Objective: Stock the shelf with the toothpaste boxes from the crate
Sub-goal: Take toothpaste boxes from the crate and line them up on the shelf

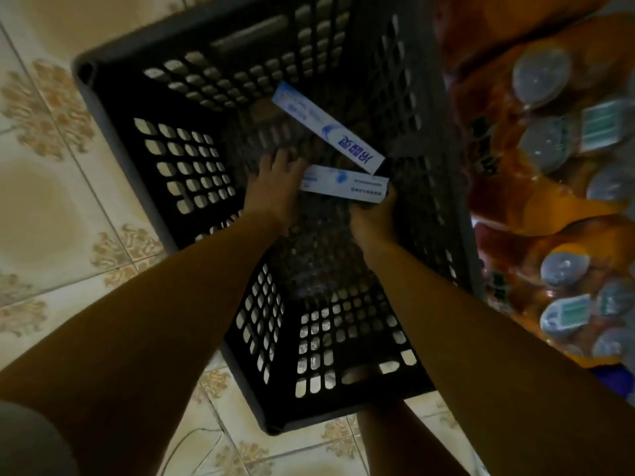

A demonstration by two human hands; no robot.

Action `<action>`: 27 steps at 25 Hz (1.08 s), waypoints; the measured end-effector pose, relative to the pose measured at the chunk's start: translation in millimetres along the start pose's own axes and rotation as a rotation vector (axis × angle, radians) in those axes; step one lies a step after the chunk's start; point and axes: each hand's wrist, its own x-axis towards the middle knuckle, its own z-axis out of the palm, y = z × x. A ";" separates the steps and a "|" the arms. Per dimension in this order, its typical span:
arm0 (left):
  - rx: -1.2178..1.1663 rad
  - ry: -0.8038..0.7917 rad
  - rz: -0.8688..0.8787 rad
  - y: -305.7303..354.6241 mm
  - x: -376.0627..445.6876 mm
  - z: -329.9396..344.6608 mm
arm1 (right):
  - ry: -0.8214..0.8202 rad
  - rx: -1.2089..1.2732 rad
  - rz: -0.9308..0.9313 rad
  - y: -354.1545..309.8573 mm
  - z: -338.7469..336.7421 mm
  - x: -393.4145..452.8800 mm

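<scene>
The cream floor tiles with brown floral corner patterns (51, 187) filled the nine o'clock side of the scene, and on them stood the dark grey perforated plastic crate (192, 166), its open top facing up toward the person bent over it. Both bare forearms reached down into it from the six o'clock edge.

The left hand (271, 187) was low inside the crate, a little toward nine o'clock of centre, its fingers spread and fairly straight against the crate's slotted bottom. It gripped nothing; its fingertips lay just beside the near end of the lower box, and I could not tell whether they touched it.

That lower white and blue cardboard toothpaste box (343, 184) lay nearly level across the middle of the crate. Just above it, toward twelve o'clock, a second long white toothpaste box with blue lettering (326, 127) lay slanted on the crate floor, running from eleven o'clock down toward four o'clock, its lower end close to the first box's far end.

The right hand (374, 214) had its fingers curled up around the three o'clock end of the lower box, gripping it from below.

Beyond the crate's three o'clock wall lay shrink-wrapped packs of orange drink bottles with pale caps (549, 139), stacked close against the crate and blurred in the dim light.
</scene>
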 end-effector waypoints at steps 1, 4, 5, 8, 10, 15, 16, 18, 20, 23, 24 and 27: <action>0.050 0.044 -0.011 3.5 3.4 4.2 | 0.028 -0.017 -0.011 5.3 5.1 2.6; 0.129 0.073 0.006 5.9 10.9 10.0 | 0.124 0.093 0.060 11.1 13.7 8.6; 0.128 0.058 0.030 4.2 12.5 7.0 | 0.130 0.151 0.059 12.3 14.2 10.9; 0.011 -0.069 0.112 -7.3 17.6 -4.7 | 0.038 0.246 0.084 13.1 5.5 11.1; -0.064 -0.227 0.163 -18.3 12.4 -18.9 | -0.079 0.417 0.154 10.6 -9.5 -2.6; -0.608 -0.770 -0.130 -31.1 -23.7 -88.2 | -0.329 0.680 0.267 -1.8 -37.4 -55.0; -0.718 -0.842 -0.172 -30.4 -31.4 -104.8 | -0.376 0.691 0.259 -8.4 -37.7 -67.1; -0.835 -0.970 -0.197 -29.3 -43.8 -133.6 | -0.448 0.714 0.218 -21.9 -36.5 -88.0; -0.914 -1.084 -0.211 -27.3 -58.8 -160.6 | -0.516 0.746 0.170 -37.4 -35.3 -108.9; -1.053 -1.226 -0.219 -30.1 -83.5 -193.3 | -0.590 0.782 0.095 -62.1 -37.5 -138.0; -1.124 -1.251 -0.220 -32.2 -93.6 -204.4 | -0.610 0.799 0.071 -70.8 -39.9 -148.4; -1.266 -1.262 -0.232 -41.0 -116.2 -235.8 | -0.597 0.823 0.021 -93.4 -46.9 -174.2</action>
